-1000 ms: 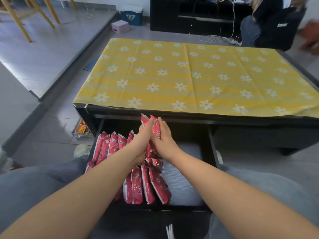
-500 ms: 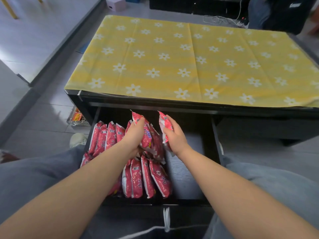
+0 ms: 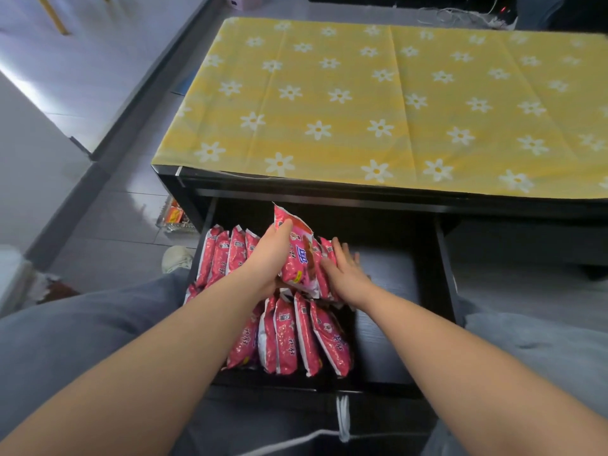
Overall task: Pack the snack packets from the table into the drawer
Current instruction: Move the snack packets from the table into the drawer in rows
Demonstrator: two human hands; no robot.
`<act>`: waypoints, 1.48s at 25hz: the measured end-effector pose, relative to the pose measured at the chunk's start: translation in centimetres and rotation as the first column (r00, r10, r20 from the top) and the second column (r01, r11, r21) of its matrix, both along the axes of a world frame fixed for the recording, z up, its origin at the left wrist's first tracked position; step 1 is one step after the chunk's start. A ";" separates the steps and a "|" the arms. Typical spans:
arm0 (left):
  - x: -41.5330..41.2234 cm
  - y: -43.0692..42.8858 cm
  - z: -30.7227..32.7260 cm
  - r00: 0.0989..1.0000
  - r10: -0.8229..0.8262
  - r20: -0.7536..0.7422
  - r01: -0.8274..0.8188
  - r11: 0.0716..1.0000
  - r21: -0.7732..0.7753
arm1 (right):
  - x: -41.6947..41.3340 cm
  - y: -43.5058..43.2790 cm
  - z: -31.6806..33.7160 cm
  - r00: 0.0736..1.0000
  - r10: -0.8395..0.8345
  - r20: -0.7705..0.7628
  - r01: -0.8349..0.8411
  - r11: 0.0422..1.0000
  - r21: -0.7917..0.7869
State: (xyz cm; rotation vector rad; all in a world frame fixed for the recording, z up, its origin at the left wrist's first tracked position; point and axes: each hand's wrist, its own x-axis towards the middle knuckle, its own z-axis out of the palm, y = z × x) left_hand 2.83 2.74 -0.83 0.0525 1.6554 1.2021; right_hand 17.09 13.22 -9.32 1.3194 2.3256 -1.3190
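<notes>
Snack packet [image 3: 296, 258] gripped in left hand [image 3: 268, 260]; right hand [image 3: 343, 273] flat, bracing packet row [image 3: 324, 274]; I'd slot it upright in drawer [image 3: 388, 291].

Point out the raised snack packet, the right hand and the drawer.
raised snack packet [image 3: 297, 258]: head view, middle of its printed face.
right hand [image 3: 345, 274]: head view, back of the hand.
drawer [image 3: 391, 291]: head view, bare floor on its right side.

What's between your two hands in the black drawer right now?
In the head view: the raised pink plastic snack packet gripped by the left hand, plus upright pink packets that the right hand presses against.
</notes>
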 end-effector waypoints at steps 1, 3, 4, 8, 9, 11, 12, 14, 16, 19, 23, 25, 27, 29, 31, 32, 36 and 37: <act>0.0 0.0 0.2 1.000 -0.006 -0.002 0.006 1.000 0.002 | -0.1 0.1 0.7 1.000 -0.021 -0.005 0.021 0.999 0.047; 0.4 0.2 0.7 0.999 -0.034 0.000 0.034 0.999 0.011 | -0.3 0.2 2.6 0.981 -0.102 -0.163 0.119 0.988 0.097; 0.8 0.1 1.0 0.998 -0.055 0.007 0.055 0.998 0.020 | -0.6 0.0 3.9 0.957 -0.134 -0.258 0.160 0.984 0.083; 3.5 -0.5 2.7 0.993 -0.025 0.119 0.004 0.985 0.175 | -1.0 -2.1 8.5 0.879 -0.218 -0.425 0.148 0.970 -0.191; 4.0 -1.0 3.0 0.990 -0.019 0.136 -0.008 0.981 0.195 | -0.8 -2.5 9.2 0.883 -0.223 -0.412 0.128 0.961 -0.245; 4.7 -2.1 3.4 0.990 -0.041 0.137 0.011 0.977 0.215 | 0.4 -3.4 10.2 0.892 -0.227 -0.392 0.103 0.944 -0.312; 4.9 -2.6 3.5 0.989 -0.071 0.133 0.040 0.974 0.225 | 1.0 -3.7 10.2 0.895 -0.218 -0.390 0.092 0.944 -0.315; 5.3 -3.7 3.9 0.987 -0.115 0.114 0.089 0.973 0.212 | 2.3 -4.2 10.3 0.893 -0.237 -0.383 0.118 0.944 -0.309; 5.5 -4.7 4.1 0.991 -0.131 0.033 0.125 0.982 0.140 | 3.5 -4.4 10.4 0.886 -0.290 -0.362 0.190 0.939 -0.286; 5.7 -6.3 3.9 0.988 -0.121 -0.095 0.126 0.991 0.045 | 5.9 -4.5 9.9 0.904 -0.311 -0.294 0.251 0.942 -0.225; 5.9 -7.6 3.7 0.977 -0.141 -0.162 0.132 0.989 -0.062 | 8.4 -5.2 7.6 0.943 -0.318 -0.103 0.303 0.944 -0.133; 6.0 -7.8 3.5 0.959 -0.188 -0.211 0.173 0.981 -0.091 | 8.7 -5.6 6.3 0.946 -0.322 -0.033 0.316 0.940 -0.131; 5.9 -7.6 3.2 0.910 -0.262 -0.321 0.234 0.964 -0.124 | 8.8 -6.0 5.0 0.964 -0.264 0.020 0.264 0.955 -0.133; 5.6 -7.5 2.7 0.854 -0.302 -0.424 0.263 0.953 -0.150 | 8.9 -6.5 3.8 0.976 -0.210 0.066 0.218 0.962 -0.166; 5.2 -7.5 2.2 0.777 -0.342 -0.528 0.285 0.940 -0.189 | 8.6 -7.0 2.9 0.974 -0.220 0.059 0.227 0.935 -0.271; 5.0 -7.5 1.9 0.734 -0.362 -0.575 0.297 0.932 -0.207 | 8.2 -7.3 2.7 0.970 -0.239 0.039 0.238 0.908 -0.345; 3.5 -6.8 0.1 0.594 -0.406 -0.694 0.336 0.909 -0.245 | 6.1 -9.1 2.1 0.973 -0.217 0.077 0.228 0.867 -0.443; 3.1 -6.5 -0.4 0.575 -0.421 -0.701 0.346 0.902 -0.259 | 5.7 -9.3 1.8 0.974 -0.203 0.101 0.227 0.869 -0.439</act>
